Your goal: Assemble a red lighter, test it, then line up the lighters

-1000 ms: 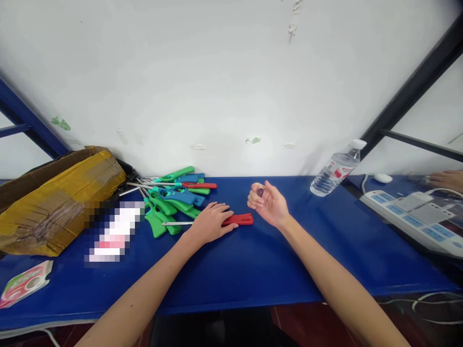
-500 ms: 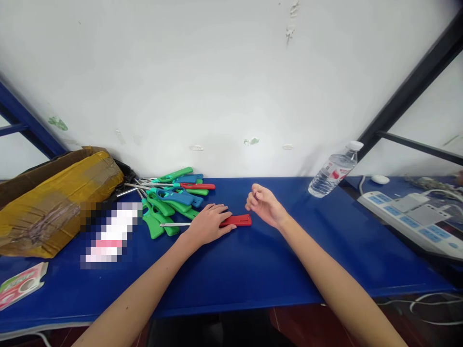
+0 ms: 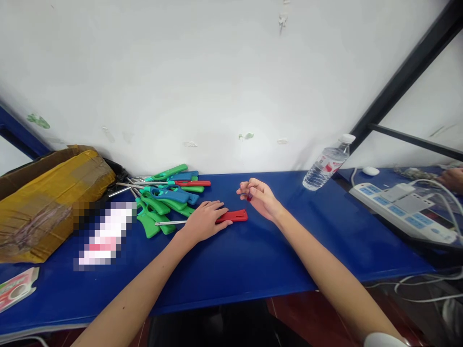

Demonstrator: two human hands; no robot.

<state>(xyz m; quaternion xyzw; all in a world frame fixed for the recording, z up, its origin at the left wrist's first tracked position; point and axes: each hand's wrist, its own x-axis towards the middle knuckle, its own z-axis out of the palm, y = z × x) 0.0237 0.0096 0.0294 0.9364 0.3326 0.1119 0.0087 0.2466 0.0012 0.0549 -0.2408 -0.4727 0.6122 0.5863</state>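
My right hand (image 3: 262, 198) pinches a reddish bit (image 3: 249, 197); left hand (image 3: 203, 221), grip unclear, covers a probably light red lighter (image 3: 237, 216), best held by its three-o'clock end.

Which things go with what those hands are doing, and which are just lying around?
Going with it, I think:
red lighter, under the left hand
small dark red thing, in the right hand, too small to name
lighter pile, probably, as they're the same kind

Just lying around, it seems:
water bottle
power strip
taped box
printed card
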